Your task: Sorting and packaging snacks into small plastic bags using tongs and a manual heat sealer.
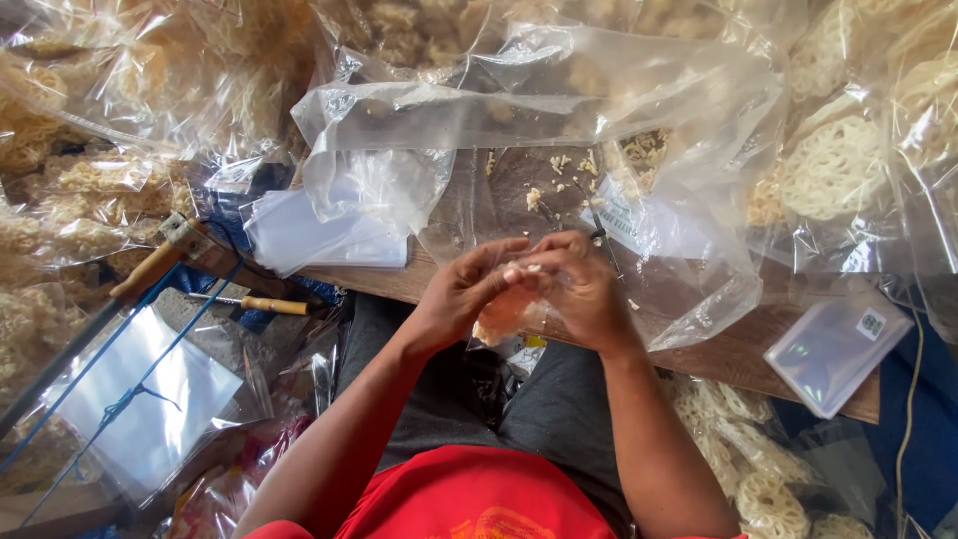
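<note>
Head view: both hands (524, 289) clasp a cracker packet (499, 317) above the wooden board (738, 349)

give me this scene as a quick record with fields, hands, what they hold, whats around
left hand: closed on the small clear packet, from its left
right hand: closed on the same packet, from its right
small clear packet: pale crackers inside, held over the lap
wooden board: crumbs on it
large clear bag: lying open across the board
stack of flat clear bags: right end of board
wooden-handled tool: left, below board
</note>
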